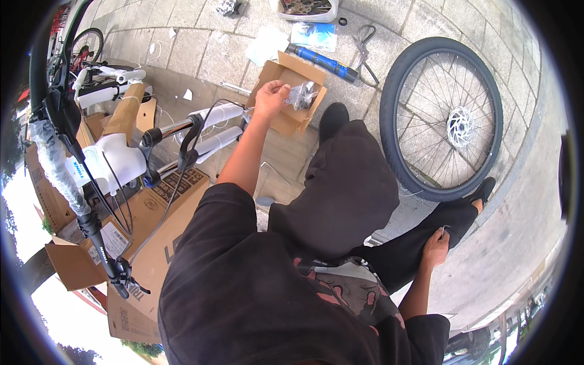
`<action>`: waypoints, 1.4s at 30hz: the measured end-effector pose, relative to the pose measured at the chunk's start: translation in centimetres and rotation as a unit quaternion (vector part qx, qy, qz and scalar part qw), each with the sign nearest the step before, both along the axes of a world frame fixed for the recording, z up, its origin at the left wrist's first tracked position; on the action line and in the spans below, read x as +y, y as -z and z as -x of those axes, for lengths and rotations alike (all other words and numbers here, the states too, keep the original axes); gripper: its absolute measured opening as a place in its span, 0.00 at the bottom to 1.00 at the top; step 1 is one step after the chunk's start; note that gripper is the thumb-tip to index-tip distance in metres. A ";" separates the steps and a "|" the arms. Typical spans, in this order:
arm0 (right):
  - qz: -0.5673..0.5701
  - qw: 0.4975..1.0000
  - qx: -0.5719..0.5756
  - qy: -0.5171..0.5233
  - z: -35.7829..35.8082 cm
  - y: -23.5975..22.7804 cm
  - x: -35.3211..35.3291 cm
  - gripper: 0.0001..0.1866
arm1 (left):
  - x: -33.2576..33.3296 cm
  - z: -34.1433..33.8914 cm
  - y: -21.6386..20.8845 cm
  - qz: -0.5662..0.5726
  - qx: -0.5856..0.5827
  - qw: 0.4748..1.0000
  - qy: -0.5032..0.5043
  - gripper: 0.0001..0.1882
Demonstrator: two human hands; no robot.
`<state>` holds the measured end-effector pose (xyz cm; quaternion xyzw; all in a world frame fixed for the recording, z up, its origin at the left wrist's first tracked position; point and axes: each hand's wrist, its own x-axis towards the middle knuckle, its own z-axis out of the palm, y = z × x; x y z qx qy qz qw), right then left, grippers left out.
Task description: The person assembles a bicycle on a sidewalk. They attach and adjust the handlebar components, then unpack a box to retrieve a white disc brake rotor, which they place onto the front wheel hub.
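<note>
My left hand [272, 100] reaches over a small open cardboard box [286, 125], its fingers pinched on a clear plastic bag [302, 95] with dark small parts in it. The bag is at the box's right side, partly within its walls. Resting by my right thigh, my right hand [435, 248] is closed around a thin metal tool [446, 229]; only its short end shows, so its kind is unclear. Left of my left arm lies the bicycle's fork [210, 115], wrapped in white padding, with the handlebar [91, 225] nearer me.
A bicycle wheel [390, 115] with a disc rotor lies on the paving to the right. Beyond the box are a blue pump-like cylinder [323, 62], a black strap [363, 56] and a white tub [306, 17] of tools. A large carton [149, 243] lies under the handlebar; a hex key [277, 172] lies near my left foot.
</note>
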<state>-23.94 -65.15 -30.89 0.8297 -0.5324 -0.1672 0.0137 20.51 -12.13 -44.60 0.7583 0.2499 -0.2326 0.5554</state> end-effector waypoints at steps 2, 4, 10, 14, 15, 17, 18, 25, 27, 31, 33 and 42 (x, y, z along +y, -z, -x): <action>0.004 1.000 0.001 -0.005 0.3 0.2 0.0 0.24 | -1.4 1.2 2.5 -0.102 0.025 0.987 0.124 0.50; 0.008 1.000 0.002 0.001 -0.1 -0.3 0.4 0.24 | -2.9 1.8 4.0 -0.227 0.004 0.936 0.268 0.55; 0.015 1.000 0.001 0.001 -0.3 -0.1 0.0 0.23 | -4.0 1.2 6.0 -0.241 0.016 0.939 0.245 0.48; 0.012 1.000 -0.001 0.000 -0.3 0.0 0.1 0.24 | -4.0 0.0 4.3 -0.084 0.119 0.988 0.041 0.36; 0.011 1.000 0.002 0.001 -0.4 0.0 0.1 0.24 | -3.8 -0.4 3.6 -0.007 0.167 0.985 -0.037 0.34; 0.004 1.000 -0.012 0.007 -0.9 -0.4 0.2 0.25 | -3.3 0.3 2.3 0.067 0.138 0.985 -0.075 0.29; -0.003 1.000 -0.029 0.012 -1.2 -0.7 0.5 0.26 | -2.8 0.9 1.7 0.099 0.119 0.984 -0.093 0.29; -0.170 0.955 -0.243 -0.027 -5.0 -1.8 -4.3 0.31 | 0.5 9.2 -6.5 0.414 0.016 0.910 0.009 0.35; -0.201 0.932 -0.289 -0.088 -10.8 -4.7 -3.8 0.28 | -0.4 12.8 -10.3 0.486 0.018 0.873 0.026 0.36; -0.300 0.832 -0.415 -0.214 -24.6 -15.0 4.4 0.24 | -3.7 19.3 -12.7 0.548 0.060 0.834 0.022 0.38; -0.363 0.791 -0.391 -0.299 -29.3 -19.4 10.7 0.20 | -4.8 20.7 -14.0 0.518 0.034 0.855 -0.012 0.38; -0.441 0.628 0.014 -0.641 -31.5 -17.9 27.4 0.28 | -2.7 20.1 -15.7 0.437 -0.042 0.888 0.137 0.34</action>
